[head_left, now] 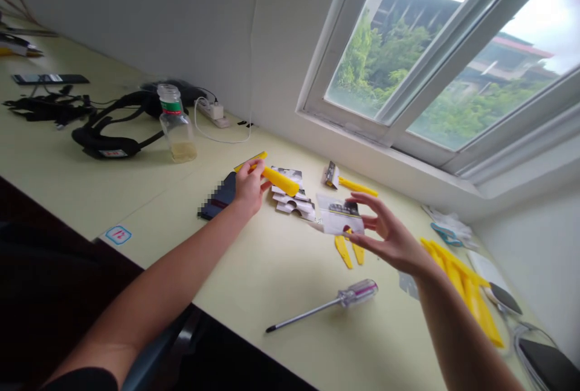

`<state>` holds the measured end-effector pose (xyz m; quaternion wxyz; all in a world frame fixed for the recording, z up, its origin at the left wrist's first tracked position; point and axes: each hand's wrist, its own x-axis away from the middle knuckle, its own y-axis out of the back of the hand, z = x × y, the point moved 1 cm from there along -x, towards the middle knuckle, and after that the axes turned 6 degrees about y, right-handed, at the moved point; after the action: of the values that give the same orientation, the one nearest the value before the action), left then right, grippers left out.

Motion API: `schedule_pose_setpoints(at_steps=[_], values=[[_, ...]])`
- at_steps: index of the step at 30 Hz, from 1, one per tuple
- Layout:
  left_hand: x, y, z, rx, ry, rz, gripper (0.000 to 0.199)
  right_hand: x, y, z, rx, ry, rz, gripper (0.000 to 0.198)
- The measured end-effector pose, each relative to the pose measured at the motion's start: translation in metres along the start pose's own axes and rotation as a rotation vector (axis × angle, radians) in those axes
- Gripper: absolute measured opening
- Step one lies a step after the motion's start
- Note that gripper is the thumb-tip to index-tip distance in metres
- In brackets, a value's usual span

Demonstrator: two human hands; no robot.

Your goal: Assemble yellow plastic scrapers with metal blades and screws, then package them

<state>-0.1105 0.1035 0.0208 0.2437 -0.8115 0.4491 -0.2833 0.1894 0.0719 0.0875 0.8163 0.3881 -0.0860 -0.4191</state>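
Note:
My left hand (249,187) is closed around a yellow scraper-like tool (284,181), whose thick handle points right and whose wide head shows behind the fingers. A folded printed card sleeve (333,213) is pinched between the thumb and fingers of my right hand (385,228), held just above the table. Several similar printed cards (296,205) lie stacked between the hands. Below the right hand are two flat yellow pieces (343,251). Farther back lies another yellow tool (357,187) with a printed card around its head. A clear-handled screwdriver (357,292) rests nearer me.
Several yellow handles (471,294) are piled at the right. A dark flat object (226,188), partly pixelated, lies by my left hand. A bottle (179,131), a black strapped headset (106,140) and a power strip (217,114) stand farther left. The window wall (312,137) bounds the back.

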Motion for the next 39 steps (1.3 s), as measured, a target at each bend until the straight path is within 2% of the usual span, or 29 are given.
schedule_pose_setpoints(at_steps=[4,7,11,15,18,20,25,28,31,33,35,37,39], values=[[0.018,-0.006,0.021,-0.088,0.070,0.123,0.033,-0.002,-0.022,0.015,0.073,0.118,-0.029,0.065],[0.033,-0.009,0.036,-0.155,0.108,0.213,0.045,-0.016,-0.029,0.012,0.171,0.215,-0.088,0.055],[0.039,-0.008,0.047,-0.223,0.180,0.308,0.051,-0.019,-0.033,0.002,0.309,0.240,-0.063,0.047],[0.036,-0.005,0.051,-0.259,0.190,0.321,0.050,-0.009,-0.038,0.003,0.456,0.238,-0.025,0.044],[0.038,-0.005,0.052,-0.274,0.195,0.327,0.049,-0.005,-0.047,0.010,0.547,0.287,-0.019,0.050],[0.042,-0.006,0.052,-0.304,0.188,0.315,0.049,-0.005,-0.056,0.014,0.604,0.305,-0.061,0.054],[0.046,-0.008,0.048,-0.470,0.045,0.309,0.049,-0.010,-0.077,0.011,0.688,0.266,-0.238,0.033],[0.048,-0.009,0.039,-0.585,-0.043,0.357,0.047,-0.012,-0.077,0.009,0.660,0.200,-0.293,0.032],[0.056,-0.012,0.026,-0.666,-0.216,0.428,0.036,-0.014,-0.069,0.008,0.599,0.077,-0.237,0.031],[0.065,-0.015,0.020,-0.730,-0.336,0.495,0.031,-0.015,-0.063,0.006,0.483,0.009,-0.215,0.029],[0.074,-0.016,0.017,-0.761,-0.394,0.550,0.034,-0.017,-0.058,0.000,0.293,-0.048,-0.253,0.027],[0.078,-0.016,0.012,-0.738,-0.432,0.524,0.038,-0.019,-0.053,-0.009,0.059,-0.092,-0.316,0.031],[0.073,-0.014,0.004,-0.690,-0.525,0.402,0.040,-0.020,-0.046,-0.018,-0.172,-0.112,-0.308,0.038]])
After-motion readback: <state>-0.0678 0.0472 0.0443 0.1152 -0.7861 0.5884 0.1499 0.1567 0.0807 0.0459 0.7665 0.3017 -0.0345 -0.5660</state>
